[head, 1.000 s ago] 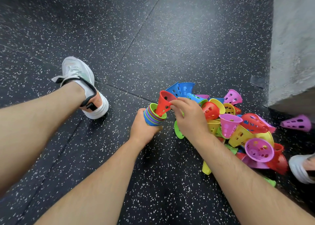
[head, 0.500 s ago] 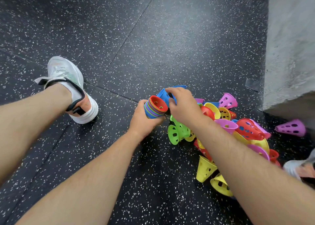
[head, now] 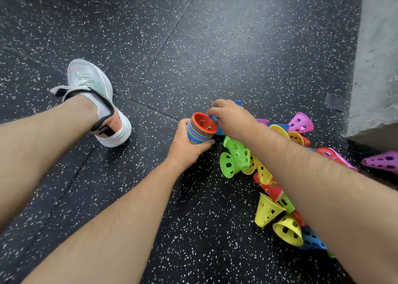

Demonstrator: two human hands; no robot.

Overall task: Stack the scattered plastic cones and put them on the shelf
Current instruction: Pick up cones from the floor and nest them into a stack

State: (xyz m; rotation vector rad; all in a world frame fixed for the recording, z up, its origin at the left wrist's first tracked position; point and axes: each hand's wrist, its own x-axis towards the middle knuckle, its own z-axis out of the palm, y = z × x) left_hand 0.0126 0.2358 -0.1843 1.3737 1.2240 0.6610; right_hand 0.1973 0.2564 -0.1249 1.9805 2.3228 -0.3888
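Currently, left hand (head: 186, 149) fingers gripping the cone stack (head: 200, 131), right hand (head: 234, 120) fingers curling round a blue cone (head: 218, 131), loose cones (head: 267, 210) lying right.

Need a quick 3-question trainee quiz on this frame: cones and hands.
1. Multiple choice: the cone at the open end of the stack of cones is A) red, B) green, C) purple.
2. True or false: the left hand is empty.
3. Fill in: the blue cone just behind the stack is gripped by the ____ hand.

Key: 1 A. 2 False, it grips the stack. 3 The right hand.
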